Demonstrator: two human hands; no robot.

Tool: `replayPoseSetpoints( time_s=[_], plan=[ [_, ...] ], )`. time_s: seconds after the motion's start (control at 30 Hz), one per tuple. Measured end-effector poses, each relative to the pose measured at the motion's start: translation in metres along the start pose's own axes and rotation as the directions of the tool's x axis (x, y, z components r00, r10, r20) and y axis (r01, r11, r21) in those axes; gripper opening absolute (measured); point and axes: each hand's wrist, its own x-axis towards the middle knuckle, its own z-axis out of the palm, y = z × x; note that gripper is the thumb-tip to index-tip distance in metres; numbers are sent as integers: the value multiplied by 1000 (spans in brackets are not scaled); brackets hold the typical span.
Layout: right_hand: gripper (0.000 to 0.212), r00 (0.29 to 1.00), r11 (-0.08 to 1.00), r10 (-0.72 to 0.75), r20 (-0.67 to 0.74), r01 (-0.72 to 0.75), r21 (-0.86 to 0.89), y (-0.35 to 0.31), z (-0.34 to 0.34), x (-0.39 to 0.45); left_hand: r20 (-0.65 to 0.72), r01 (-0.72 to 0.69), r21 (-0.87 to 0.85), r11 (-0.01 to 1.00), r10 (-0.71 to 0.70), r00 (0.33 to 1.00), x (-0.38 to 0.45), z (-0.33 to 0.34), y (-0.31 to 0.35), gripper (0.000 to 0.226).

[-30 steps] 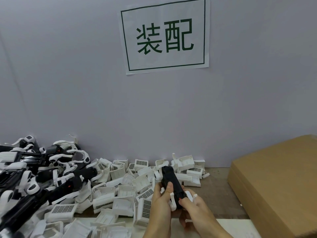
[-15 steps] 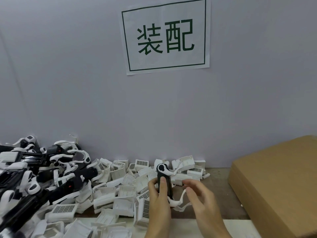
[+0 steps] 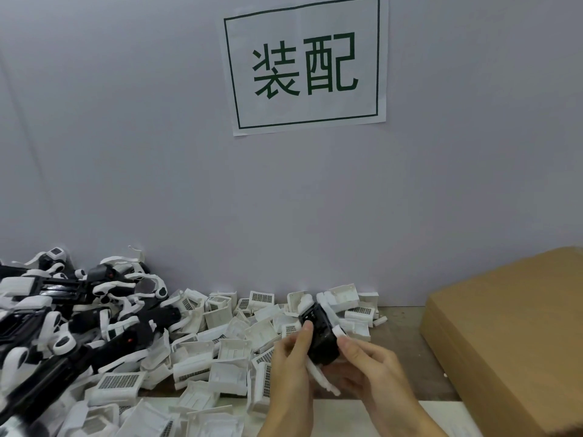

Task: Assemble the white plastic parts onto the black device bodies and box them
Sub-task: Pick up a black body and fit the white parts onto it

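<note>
One black device body (image 3: 319, 337) is held up between both hands, low in the middle of the view, just in front of a heap of loose white plastic parts (image 3: 227, 351) spread over the bench (image 3: 400, 339). The left hand (image 3: 291, 370) is curled round the body's left side, with the thumb laid against its upper edge. The right hand (image 3: 370, 367) is cupped under and behind the lower right end, the fingers bent round it. A white strip-like piece (image 3: 321, 378) hangs out below the body between the two hands; whether it is already seated on the body or only held against it cannot be told.

The task appears to be in its middle stretch. To the left, a large pile of black bodies with white curved pieces (image 3: 63, 316) on them lies against the wall; these look at least partly assembled, though it cannot be told whether they are finished. Many white grille-faced parts are not yet used. To the right, a brown cardboard box (image 3: 511, 335) rests on the bench with its top closed or flat, and nothing is seen inside it, so boxing is judged as not yet begun for the piece in hand.

The held body is seen as a short, dark, blocky casing, tilted with its upper end leaning away and to the left. Small pale marks are faintly visible near its top, and a white part sits at its upper left corner. On the wall above, a paper sign (image 3: 304, 63) with two green characters is fixed.
</note>
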Motion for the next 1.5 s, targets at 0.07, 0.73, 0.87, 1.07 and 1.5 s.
replayPoseSetpoints(
  time_s=[0.07,0.73,0.87,1.07,1.5],
  plan=[
    [42,998,1000,31,57,-31,2,0,-1,0,157,124,-80,989,-111,981,-6,2,3,57],
    [27,861,199,505,59,-50,-979,-29,25,-11,-156,-112,-25,993,106,982,14,-8,-5,15],
    [26,851,201,505,141,43,-979,-28,22,-13,-143,-107,-54,993,98,985,14,-7,-4,16],
    [12,909,580,361,209,-44,-814,-39,-27,-10,-107,-85,-70,994,77,991,7,-6,-1,18],
    [37,931,977,-150,-334,88,-193,-18,-50,7,109,-59,240,969,33,993,3,-6,-12,12]
  ],
)
